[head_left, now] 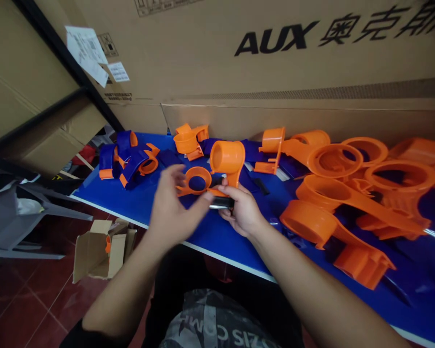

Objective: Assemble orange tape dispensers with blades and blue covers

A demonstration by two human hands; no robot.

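Orange plastic fills my right hand (pixel 242 208): a tape dispenser (pixel 229 157), its round hub uppermost and a black strip (pixel 221 203) at its lower end, held over the blue table (pixel 210 238) near the middle of the white near edge. My right fingers and thumb are curled firmly round that lower end. My left hand (pixel 176 203), blurred, has thumb and fingers well parted with nothing seen between them, the thumb beside the strip; whether it touches, I cannot tell. A second dispenser (pixel 207 178) lies just beyond. Other dispensers (pixel 308 224) crowd the table's right end, below a cardboard AUX box (pixel 203 58) along the far edge.
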